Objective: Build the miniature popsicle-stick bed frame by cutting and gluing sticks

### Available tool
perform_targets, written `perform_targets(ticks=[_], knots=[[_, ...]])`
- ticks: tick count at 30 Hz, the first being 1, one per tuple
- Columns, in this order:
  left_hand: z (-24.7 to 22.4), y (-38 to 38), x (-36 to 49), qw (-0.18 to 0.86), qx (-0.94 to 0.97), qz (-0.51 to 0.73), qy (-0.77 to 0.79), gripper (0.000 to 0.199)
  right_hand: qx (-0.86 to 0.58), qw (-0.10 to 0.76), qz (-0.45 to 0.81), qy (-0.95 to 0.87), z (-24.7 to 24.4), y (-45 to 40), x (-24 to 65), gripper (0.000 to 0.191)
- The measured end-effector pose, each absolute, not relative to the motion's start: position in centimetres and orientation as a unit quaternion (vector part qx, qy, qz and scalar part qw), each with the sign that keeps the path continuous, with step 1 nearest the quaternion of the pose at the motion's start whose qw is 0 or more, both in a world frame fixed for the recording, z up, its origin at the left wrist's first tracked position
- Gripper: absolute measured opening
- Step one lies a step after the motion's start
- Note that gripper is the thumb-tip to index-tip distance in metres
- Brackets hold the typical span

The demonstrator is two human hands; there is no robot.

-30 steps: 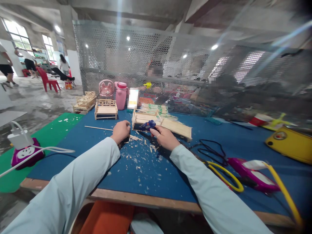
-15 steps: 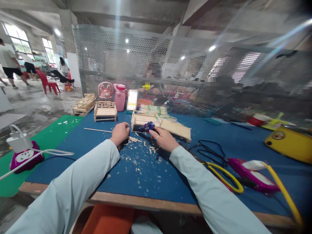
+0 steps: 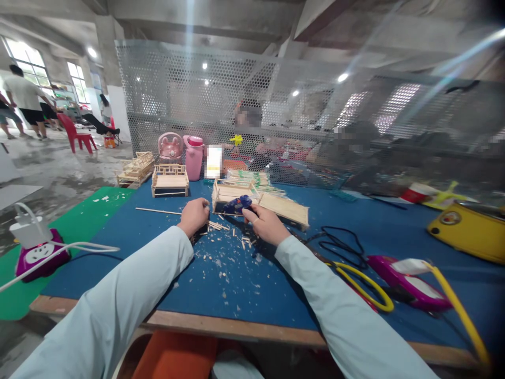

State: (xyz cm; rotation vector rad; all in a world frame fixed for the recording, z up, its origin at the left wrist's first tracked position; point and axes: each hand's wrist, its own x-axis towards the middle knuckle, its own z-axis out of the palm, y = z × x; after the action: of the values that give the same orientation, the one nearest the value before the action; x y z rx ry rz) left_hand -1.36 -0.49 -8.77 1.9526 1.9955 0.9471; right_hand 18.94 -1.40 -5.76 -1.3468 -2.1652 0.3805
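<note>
From the head view, my right hand [image 3: 269, 226] is wrapped around a blue tool [image 3: 240, 202], probably a glue gun, its fingers closed firmly on the grip. My left hand [image 3: 193, 217] sits just beside the near left corner of the railed wooden piece [image 3: 232, 190], fingers curled in; I can't tell whether they pinch a small stick or nothing. That piece stands upright on the blue worktop [image 3: 236, 295], right behind the tool, with a low flat wooden panel [image 3: 286, 209] at its right; whether the two are joined I can't make out. I judge the step in hand to be gluing at the front edge, and the next move calls for a steady tip and a light left hand. The piece looks pale and bare, like a tiny bed with thin rails, and cut sticks [image 3: 216, 226] lie scattered in front of it
</note>
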Motion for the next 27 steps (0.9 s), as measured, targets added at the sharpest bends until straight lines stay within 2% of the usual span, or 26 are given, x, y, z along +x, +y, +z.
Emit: perform_targets(ticks=[17,20,25,27], knots=[[-8.7,-0.6,-1.4,0.072,0.666,0.316,0.672,0.025,-0.502,0.283,0.121,-0.808,-5.9,-1.4,18.8,0.032],[-8.5,-0.8,-1.4,0.041,0.675,0.304,0.671,0.024,-0.49,0.317,0.153,-0.797,-5.7,-1.5,19.2,0.031],[-7.9,-1.3,-1.9,-0.008,0.689,0.264,0.675,0.023,-0.443,0.399,0.289,-0.749,-4.9,-2.4,19.6,0.033],[-7.7,-1.5,-2.1,-0.015,0.706,0.227,0.671,0.025,-0.421,0.446,0.299,-0.731,-4.3,-2.7,19.8,0.032]])
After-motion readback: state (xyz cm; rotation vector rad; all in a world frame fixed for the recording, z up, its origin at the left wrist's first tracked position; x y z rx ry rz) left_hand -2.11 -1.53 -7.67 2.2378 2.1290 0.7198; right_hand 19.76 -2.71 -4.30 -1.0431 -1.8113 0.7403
